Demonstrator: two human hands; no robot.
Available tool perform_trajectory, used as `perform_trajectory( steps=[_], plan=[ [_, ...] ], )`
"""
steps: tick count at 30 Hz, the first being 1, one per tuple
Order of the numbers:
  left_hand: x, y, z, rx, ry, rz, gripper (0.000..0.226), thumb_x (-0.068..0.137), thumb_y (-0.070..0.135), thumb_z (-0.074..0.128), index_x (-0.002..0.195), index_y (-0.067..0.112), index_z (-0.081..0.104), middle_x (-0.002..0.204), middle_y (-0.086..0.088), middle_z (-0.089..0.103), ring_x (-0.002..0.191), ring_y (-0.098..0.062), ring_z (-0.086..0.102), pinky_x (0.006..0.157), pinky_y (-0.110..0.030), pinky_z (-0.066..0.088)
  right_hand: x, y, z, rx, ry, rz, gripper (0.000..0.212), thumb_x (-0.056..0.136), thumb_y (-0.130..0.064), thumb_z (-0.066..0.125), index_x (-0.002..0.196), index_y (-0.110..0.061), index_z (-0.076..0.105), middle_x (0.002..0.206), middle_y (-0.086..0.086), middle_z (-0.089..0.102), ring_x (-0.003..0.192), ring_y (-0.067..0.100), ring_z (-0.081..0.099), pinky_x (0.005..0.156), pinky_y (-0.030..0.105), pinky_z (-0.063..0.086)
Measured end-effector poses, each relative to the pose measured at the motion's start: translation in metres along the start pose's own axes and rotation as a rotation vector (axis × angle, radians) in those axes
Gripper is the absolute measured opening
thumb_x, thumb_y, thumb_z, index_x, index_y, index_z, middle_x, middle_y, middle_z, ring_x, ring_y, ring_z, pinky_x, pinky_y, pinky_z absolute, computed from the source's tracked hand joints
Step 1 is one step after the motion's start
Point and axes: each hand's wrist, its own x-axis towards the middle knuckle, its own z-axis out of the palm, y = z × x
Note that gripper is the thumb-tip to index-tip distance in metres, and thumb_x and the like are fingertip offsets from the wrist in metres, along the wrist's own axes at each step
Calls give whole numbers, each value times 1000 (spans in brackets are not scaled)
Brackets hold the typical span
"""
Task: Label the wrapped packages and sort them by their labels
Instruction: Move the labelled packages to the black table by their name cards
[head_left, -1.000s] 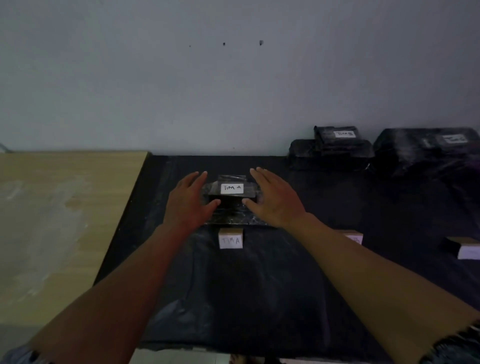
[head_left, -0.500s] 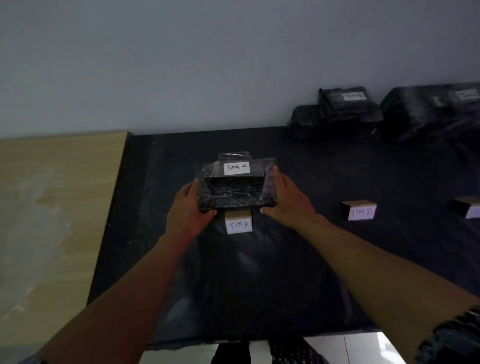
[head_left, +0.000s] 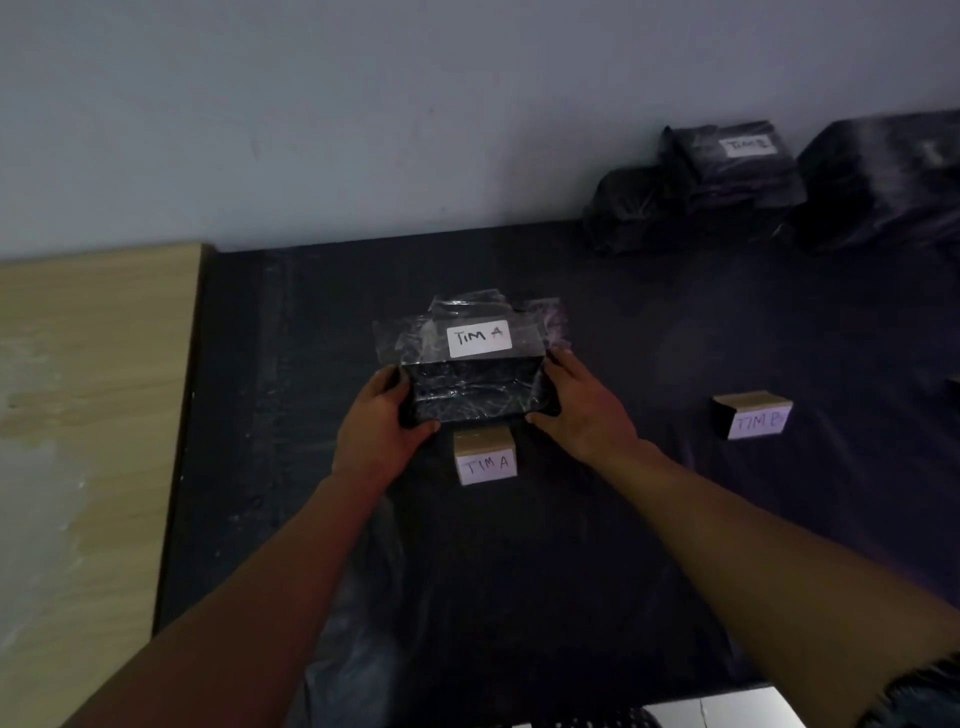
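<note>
A wide table covered with a black plastic sheet (head_left: 519, 571) fills most of the view, and it serves as the sorting ground. At the far right, against the wall, a heap of black wrapped packages (head_left: 727, 176) lies together; one of them carries a white label, probably "TIM B", so I judge that this group is already sorted. The black rectangular package in clear glossy film (head_left: 475, 374) is in the middle of the table, just behind the small cardboard marker written "TIM A" (head_left: 485, 457). Its film is wrinkled and loose at the edges, and a white sticker with "TIM A" sits on top of it. The left hand (head_left: 384, 431) and the right hand (head_left: 582, 410) hold it by its two short sides, fingers curled around the corners, likely to place it straight in its zone. A second cardboard marker "TIM B" (head_left: 753, 415) stands well apart to the right.
</note>
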Motion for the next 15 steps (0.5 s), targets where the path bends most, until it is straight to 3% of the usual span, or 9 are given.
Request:
perform_trajectory(
  steps=[15],
  plan=[
    [93, -15, -11, 36, -14, 31, 62, 73, 35, 81, 126, 11, 62, 140, -8, 49, 123, -26, 53, 103, -34, 45, 98, -3, -26, -10, -2, -50, 83, 86, -36, 73, 153, -15, 29, 164, -5, 14, 148, 17, 21, 116, 33, 30]
  ],
)
